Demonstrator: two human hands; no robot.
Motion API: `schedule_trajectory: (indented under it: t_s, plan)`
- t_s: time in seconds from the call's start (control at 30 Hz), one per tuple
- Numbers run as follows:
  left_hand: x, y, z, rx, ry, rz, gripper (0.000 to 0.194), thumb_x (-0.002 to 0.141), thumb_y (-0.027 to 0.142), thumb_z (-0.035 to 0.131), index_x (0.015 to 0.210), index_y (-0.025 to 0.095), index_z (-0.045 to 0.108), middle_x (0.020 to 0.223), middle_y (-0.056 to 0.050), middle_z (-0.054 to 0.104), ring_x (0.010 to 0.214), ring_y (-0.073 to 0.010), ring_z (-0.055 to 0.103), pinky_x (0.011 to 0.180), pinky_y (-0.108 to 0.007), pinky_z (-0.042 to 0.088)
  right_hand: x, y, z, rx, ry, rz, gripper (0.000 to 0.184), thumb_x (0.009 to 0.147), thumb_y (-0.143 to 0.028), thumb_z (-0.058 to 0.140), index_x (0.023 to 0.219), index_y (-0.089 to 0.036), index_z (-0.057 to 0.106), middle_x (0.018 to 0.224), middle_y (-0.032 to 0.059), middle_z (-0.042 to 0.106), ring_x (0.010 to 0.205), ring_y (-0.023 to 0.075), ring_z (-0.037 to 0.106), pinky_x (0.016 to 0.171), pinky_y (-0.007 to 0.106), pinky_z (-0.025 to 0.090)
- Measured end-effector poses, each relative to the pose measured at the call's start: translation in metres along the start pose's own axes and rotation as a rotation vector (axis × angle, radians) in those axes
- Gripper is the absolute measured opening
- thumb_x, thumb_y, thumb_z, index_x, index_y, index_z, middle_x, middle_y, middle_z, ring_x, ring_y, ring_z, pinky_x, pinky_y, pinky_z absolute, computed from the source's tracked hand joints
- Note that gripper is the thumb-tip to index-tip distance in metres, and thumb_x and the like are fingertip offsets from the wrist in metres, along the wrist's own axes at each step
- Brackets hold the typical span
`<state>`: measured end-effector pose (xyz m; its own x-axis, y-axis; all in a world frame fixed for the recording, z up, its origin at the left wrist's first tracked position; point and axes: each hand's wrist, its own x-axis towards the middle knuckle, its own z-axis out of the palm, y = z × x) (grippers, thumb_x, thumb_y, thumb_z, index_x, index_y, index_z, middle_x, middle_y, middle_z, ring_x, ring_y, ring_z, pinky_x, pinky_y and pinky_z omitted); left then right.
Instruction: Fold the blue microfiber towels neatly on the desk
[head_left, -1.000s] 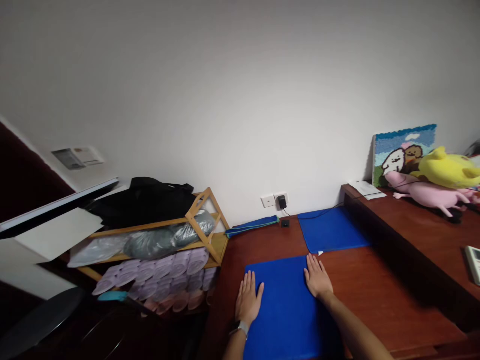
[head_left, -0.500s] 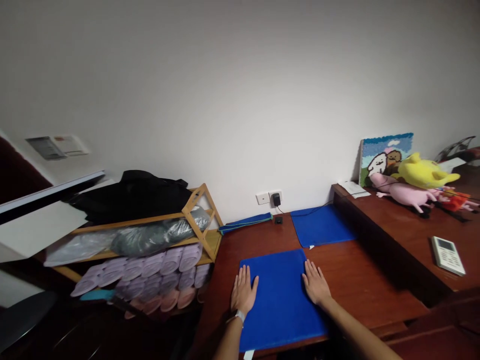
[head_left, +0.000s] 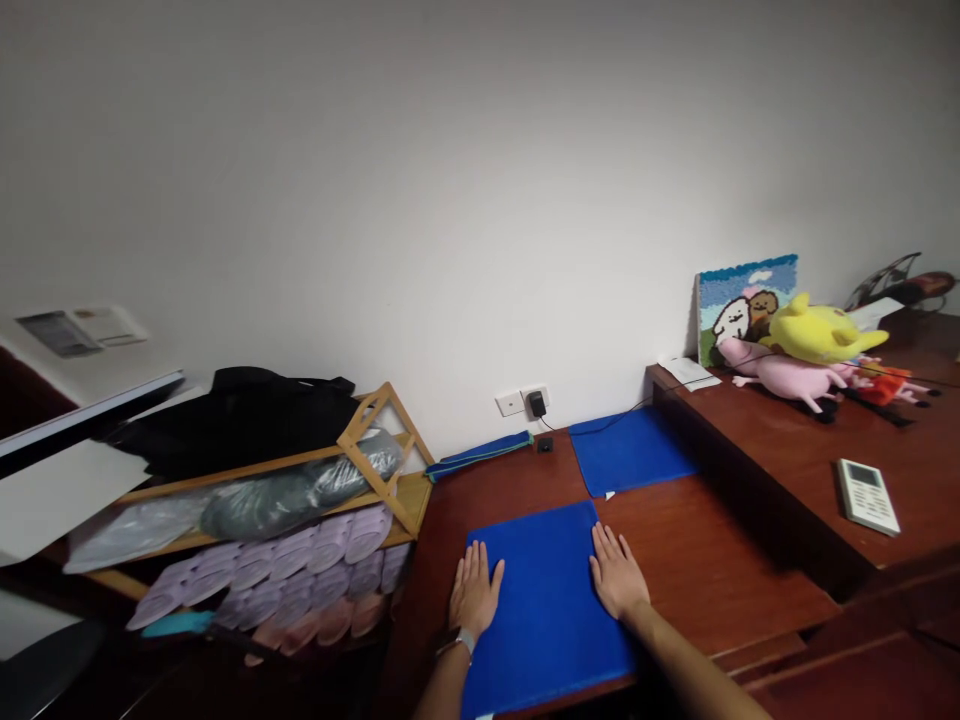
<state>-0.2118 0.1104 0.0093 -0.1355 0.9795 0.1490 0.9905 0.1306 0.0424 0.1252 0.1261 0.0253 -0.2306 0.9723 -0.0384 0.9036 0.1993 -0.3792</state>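
Observation:
A blue cloth [head_left: 547, 610] is spread out on the reddish-brown wooden table [head_left: 697, 560]. My left hand [head_left: 475, 590] lies flat over its left edge, fingers stretched away from me, a watch at the wrist. Across from it, my right hand [head_left: 618, 572] rests flat on the right edge, fingers also extended. Neither hand grips anything. Behind, a second blue cloth [head_left: 632, 453] lies flat with a white tag at its front. A folded blue cloth with a green edge [head_left: 480, 455] runs along the wall.
On the left, a wooden rack [head_left: 384, 470] holds a black bag [head_left: 247, 420] and several purple slippers [head_left: 330, 545]. A plugged-in black adapter [head_left: 536, 404] trails a cable. The raised right surface bears plush toys [head_left: 817, 335], a picture [head_left: 746, 310] and a white calculator-like device [head_left: 868, 497].
The view has turned slightly, so most things appear shifted left. Both hands stay flat at the cloth's two side edges, and the cloth looks the same.

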Motion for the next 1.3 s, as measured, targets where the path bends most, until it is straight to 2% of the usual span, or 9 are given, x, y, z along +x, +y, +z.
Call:
schedule_trajectory:
  t_s: [0.1,0.2,0.33,0.43,0.53,0.77,0.87,1.03,1.3]
  plan:
    - [-0.001,0.032,-0.013,-0.020,0.038,0.056,0.075,0.105,0.058,0.020,0.164,0.012,0.027,0.167,-0.016,0.038,0.157,-0.0303,0.030,0.128,-0.053,0.027,0.001,0.000,0.000,0.005,0.011,-0.010,0.066,0.103,-0.039,0.019,0.164,-0.013,0.022,0.172,0.0036,0.019,0.160,0.0203,0.015,0.131,0.043,0.011]
    - [-0.014,0.102,-0.021,-0.113,0.037,0.232,0.070,0.107,0.054,0.021,0.166,0.017,0.019,0.171,-0.010,0.028,0.159,-0.0284,0.024,0.129,-0.052,0.025,0.000,0.001,0.000,0.000,0.006,-0.013,0.066,0.104,-0.038,0.018,0.164,-0.012,0.022,0.172,0.0047,0.019,0.160,0.0207,0.015,0.131,0.044,0.012]
    - [-0.041,0.196,-0.014,-0.260,-0.097,0.434,0.067,0.107,0.051,0.020,0.166,0.019,0.015,0.173,-0.007,0.019,0.160,-0.0248,0.020,0.131,-0.048,0.026,-0.003,0.005,0.000,-0.045,-0.025,-0.069,0.065,0.101,-0.034,0.027,0.163,-0.014,0.027,0.172,0.0059,0.017,0.160,0.0233,0.013,0.131,0.046,0.011]
    - [-0.053,0.215,-0.008,-0.291,-0.141,0.384,0.068,0.107,0.051,0.017,0.166,0.016,0.017,0.172,-0.009,0.019,0.160,-0.0250,0.018,0.131,-0.048,0.026,-0.004,0.006,0.001,-0.073,-0.021,-0.089,0.067,0.099,-0.032,0.032,0.163,-0.015,0.028,0.172,0.0058,0.016,0.160,0.0238,0.012,0.131,0.046,0.011]
    - [-0.060,0.184,-0.012,-0.256,-0.158,0.381,0.069,0.107,0.054,0.019,0.166,0.018,0.021,0.172,-0.008,0.020,0.160,-0.0246,0.018,0.132,-0.048,0.023,-0.005,0.003,-0.001,-0.060,-0.012,-0.041,0.065,0.102,-0.034,0.021,0.164,-0.012,0.023,0.172,0.0059,0.018,0.160,0.0216,0.014,0.130,0.044,0.011]
    - [-0.082,0.036,-0.022,-0.088,-0.079,0.090,0.074,0.106,0.059,0.023,0.164,0.014,0.025,0.171,-0.012,0.027,0.158,-0.0276,0.025,0.129,-0.051,0.027,-0.004,-0.001,-0.002,-0.032,-0.013,-0.002,0.066,0.104,-0.038,0.017,0.164,-0.013,0.022,0.172,0.0041,0.021,0.160,0.0197,0.016,0.131,0.042,0.009]
    - [-0.092,-0.003,-0.010,-0.067,-0.020,0.041,0.073,0.106,0.058,0.025,0.166,0.016,0.021,0.171,-0.012,0.028,0.157,-0.0272,0.027,0.128,-0.050,0.030,-0.004,0.002,0.004,-0.044,0.009,-0.007,0.066,0.103,-0.037,0.018,0.164,-0.012,0.022,0.172,0.0043,0.021,0.159,0.0201,0.018,0.130,0.043,0.011]
    - [-0.096,-0.013,0.003,-0.081,0.051,0.057,0.073,0.106,0.057,0.027,0.167,0.018,0.015,0.171,-0.011,0.027,0.157,-0.0284,0.028,0.127,-0.052,0.032,0.000,0.003,0.007,-0.065,0.017,-0.008,0.067,0.103,-0.038,0.019,0.164,-0.010,0.024,0.171,0.0054,0.023,0.159,0.0213,0.019,0.130,0.044,0.013]
    - [-0.095,-0.001,-0.012,-0.104,-0.007,0.041,0.079,0.105,0.063,0.022,0.164,0.011,0.025,0.171,-0.012,0.025,0.158,-0.0271,0.024,0.129,-0.049,0.027,-0.032,-0.008,0.003,-0.075,0.022,0.022,0.066,0.103,-0.038,0.018,0.164,-0.012,0.024,0.172,0.0049,0.022,0.160,0.0217,0.017,0.130,0.045,0.012]
